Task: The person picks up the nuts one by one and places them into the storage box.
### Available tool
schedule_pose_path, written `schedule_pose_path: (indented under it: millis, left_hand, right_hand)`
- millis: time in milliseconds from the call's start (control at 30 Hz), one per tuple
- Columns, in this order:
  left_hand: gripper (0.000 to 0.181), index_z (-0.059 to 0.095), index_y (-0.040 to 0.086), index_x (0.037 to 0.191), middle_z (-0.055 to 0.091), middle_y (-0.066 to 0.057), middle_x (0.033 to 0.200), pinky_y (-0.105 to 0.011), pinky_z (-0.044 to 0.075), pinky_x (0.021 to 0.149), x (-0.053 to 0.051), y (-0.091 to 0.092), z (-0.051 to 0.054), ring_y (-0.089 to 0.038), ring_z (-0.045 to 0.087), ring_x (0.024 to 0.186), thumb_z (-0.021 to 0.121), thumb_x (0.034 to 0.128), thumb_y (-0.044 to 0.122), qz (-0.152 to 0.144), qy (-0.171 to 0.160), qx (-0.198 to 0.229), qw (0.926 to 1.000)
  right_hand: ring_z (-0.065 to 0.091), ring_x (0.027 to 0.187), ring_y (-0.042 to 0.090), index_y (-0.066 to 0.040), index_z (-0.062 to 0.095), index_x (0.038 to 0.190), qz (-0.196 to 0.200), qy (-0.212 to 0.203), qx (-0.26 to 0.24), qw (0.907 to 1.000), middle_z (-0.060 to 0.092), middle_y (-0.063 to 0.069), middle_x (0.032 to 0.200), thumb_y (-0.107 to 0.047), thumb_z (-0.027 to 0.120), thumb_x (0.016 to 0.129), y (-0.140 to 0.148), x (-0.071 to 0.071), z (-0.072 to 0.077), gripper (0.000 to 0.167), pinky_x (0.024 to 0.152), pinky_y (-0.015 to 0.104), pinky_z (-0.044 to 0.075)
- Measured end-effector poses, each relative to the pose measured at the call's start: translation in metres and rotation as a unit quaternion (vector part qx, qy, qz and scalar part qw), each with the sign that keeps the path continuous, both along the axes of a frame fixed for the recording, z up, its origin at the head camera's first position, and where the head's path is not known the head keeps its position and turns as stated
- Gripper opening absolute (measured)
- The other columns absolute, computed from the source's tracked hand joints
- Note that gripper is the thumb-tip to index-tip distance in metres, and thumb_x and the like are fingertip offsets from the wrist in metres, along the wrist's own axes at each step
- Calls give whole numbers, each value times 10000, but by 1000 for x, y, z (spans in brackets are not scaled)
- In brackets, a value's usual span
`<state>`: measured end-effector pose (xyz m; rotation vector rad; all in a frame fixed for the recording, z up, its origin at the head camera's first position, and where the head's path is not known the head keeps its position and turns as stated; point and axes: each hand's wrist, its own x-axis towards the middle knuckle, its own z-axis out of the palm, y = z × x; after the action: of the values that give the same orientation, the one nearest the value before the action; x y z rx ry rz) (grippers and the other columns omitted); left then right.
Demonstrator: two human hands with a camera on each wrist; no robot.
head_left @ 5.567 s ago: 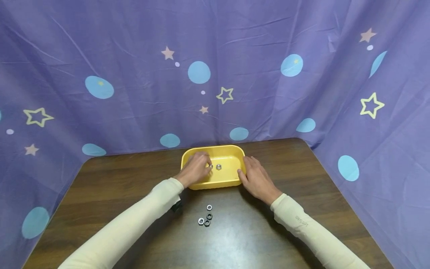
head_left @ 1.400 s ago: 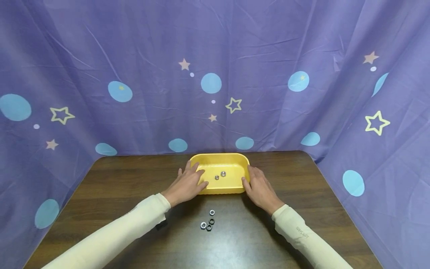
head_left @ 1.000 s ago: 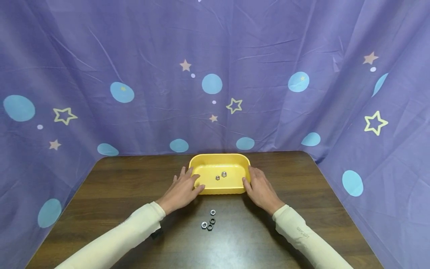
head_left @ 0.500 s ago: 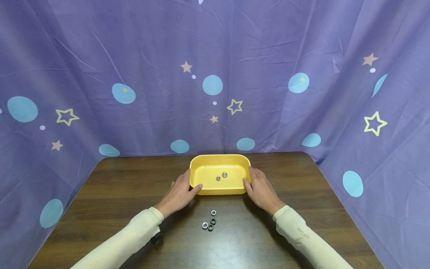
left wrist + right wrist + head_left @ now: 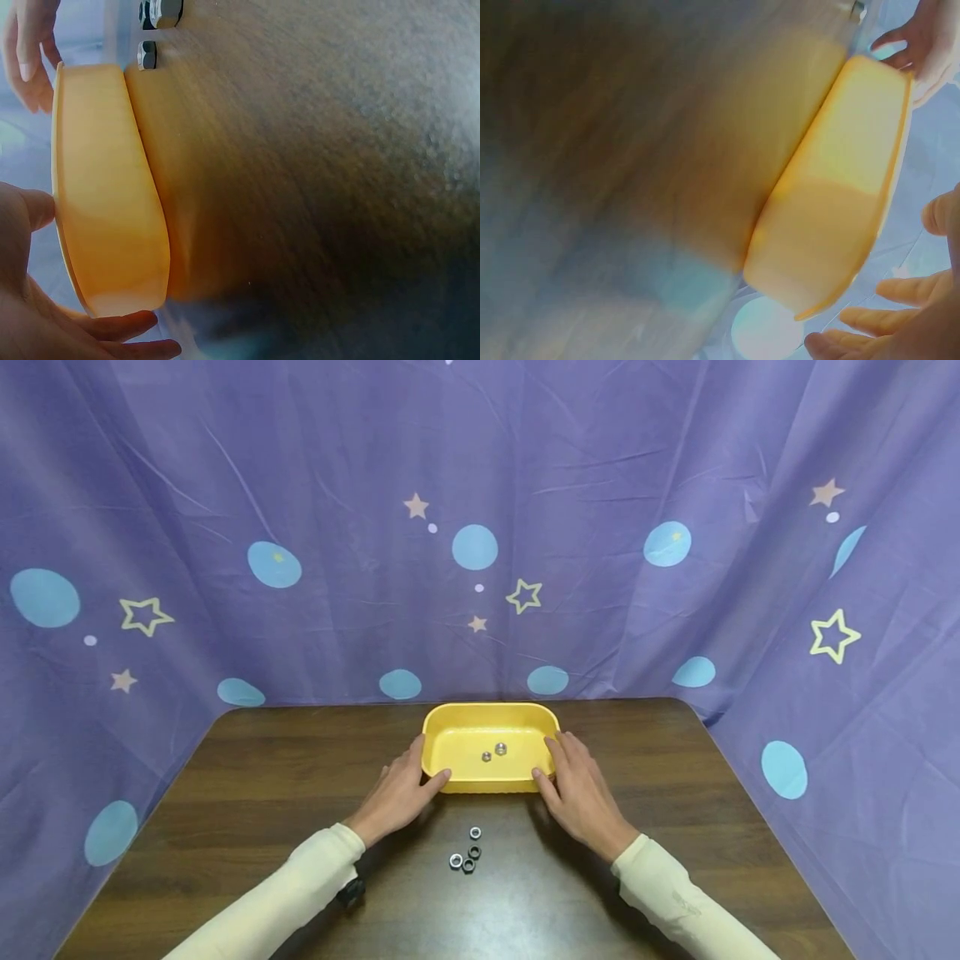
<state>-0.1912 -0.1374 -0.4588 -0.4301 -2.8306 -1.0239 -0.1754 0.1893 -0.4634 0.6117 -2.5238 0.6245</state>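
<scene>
A yellow tray stands at the back of the table with two metal nuts on its floor. My left hand holds the tray's left end, thumb at the front rim and fingers along the outer side. In the left wrist view, the left thumb meets the rim and the fingertips lie by the end wall. My right hand is at the right end, its fingers spread over the rim; in the right wrist view its fingers stand apart from the tray wall.
On the brown wooden table, in front of the tray, lie several loose nuts, some silver and some dark. A purple curtain with stars and blue dots hangs behind and at both sides. A dark band shows beneath the left sleeve.
My left hand has come out of the tray to its left end, leaving a second nut inside. Latterly my right hand has shifted slightly, its fingers spreading off the right side.
</scene>
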Motion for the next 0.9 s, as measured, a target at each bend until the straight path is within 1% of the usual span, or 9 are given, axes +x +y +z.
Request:
schedule_pose_path:
  millis: [67,133,167,200,333,500,600,767,900]
  left_hand:
    - [824,333,25,1684,644,-255,1463,-755,392,1129,1,-1,0,-453,610,1360,655,1090,497,-3,32,37,10000]
    - [816,331,27,1685,653,-249,1450,-740,401,1130,1,-1,1,-439,616,1355,660,1091,480,14,-6,22,10000]
    - [811,328,27,1686,657,-243,1444,-729,404,1134,1,-1,1,-430,618,1354,667,1092,461,31,-35,8,10000]
    - [800,335,17,1681,656,-246,1451,-737,404,1134,3,1,6,-439,611,1365,683,1089,426,77,-165,12,9998]
    - [798,317,23,1692,654,-221,1467,-697,412,1155,2,2,6,-403,608,1377,694,1092,389,150,-270,-110,9995]
    - [805,319,28,1692,660,-208,1460,-689,421,1143,3,2,8,-397,615,1366,697,1091,407,142,-275,-165,9994]
    - [811,320,30,1692,654,-209,1476,-693,420,1141,3,2,9,-404,613,1371,698,1089,417,103,-271,-152,9995]
    - [822,305,20,1697,622,-221,1528,-708,409,1153,1,1,6,-420,601,1388,690,1092,423,71,-263,-180,9995]
    - [805,325,32,1688,652,-203,1487,-693,425,1139,0,1,5,-394,620,1366,700,1087,415,74,-246,-182,9995]
  right_hand:
    - [532,1428,479,91,593,1467,77,45,7,10000,573,312,1513,-266,726,1061,-2,5,2,557,1167,640,463]
    - [552,1392,446,83,619,1442,148,39,-14,9999,599,282,1476,-269,745,1046,-4,9,3,545,1167,608,469]
    - [561,1376,432,79,629,1433,169,28,-23,9999,608,271,1461,-278,753,1041,-5,11,4,545,1165,594,473]
    - [567,1361,416,71,637,1427,171,8,-12,9999,616,255,1446,-286,761,1036,-5,13,4,544,1160,580,481]
    - [584,1317,372,52,652,1419,208,19,43,9998,638,213,1404,-302,798,1011,-8,19,3,559,1133,546,506]
    - [594,1244,353,19,687,1384,285,245,99,9992,646,174,1345,-294,834,972,-10,28,2,537,1040,538,533]
    - [604,1207,337,2,712,1354,383,359,57,9986,652,150,1310,-291,844,956,-12,33,1,512,1006,525,540]
    - [622,1199,310,3,749,1307,798,544,85,9953,658,142,1294,-277,856,936,-17,43,-1,478,1011,492,567]
    - [623,1217,294,-5,776,1281,1146,605,154,9914,659,131,1300,-260,852,940,-24,49,-1,432,1030,476,567]
